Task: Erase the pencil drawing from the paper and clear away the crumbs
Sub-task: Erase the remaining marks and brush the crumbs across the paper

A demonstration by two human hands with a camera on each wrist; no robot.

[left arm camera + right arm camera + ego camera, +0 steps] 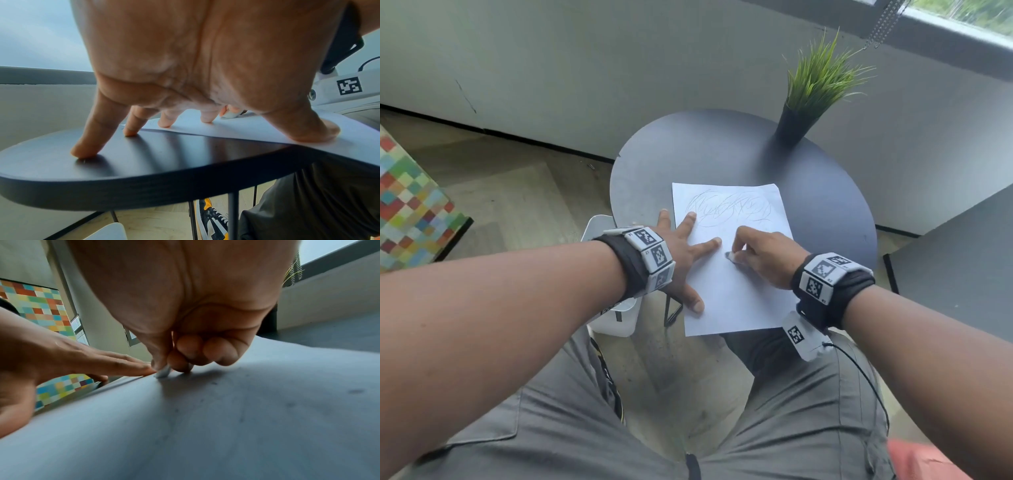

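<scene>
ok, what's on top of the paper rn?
On the paper: left hand pressing flat, right hand pinching an eraser, the pencil scribble. Whatever lies under the hands is covered.

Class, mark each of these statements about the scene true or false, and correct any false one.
1. The left hand presses the paper with spread fingers. True.
2. The right hand pinches a pencil. False: it pinches a white eraser.
3. The scribble is fully erased. False: it still shows.
4. A potted plant stands on the table. True.
5. The paper lies wholly on the table. False: its near edge overhangs.
</scene>
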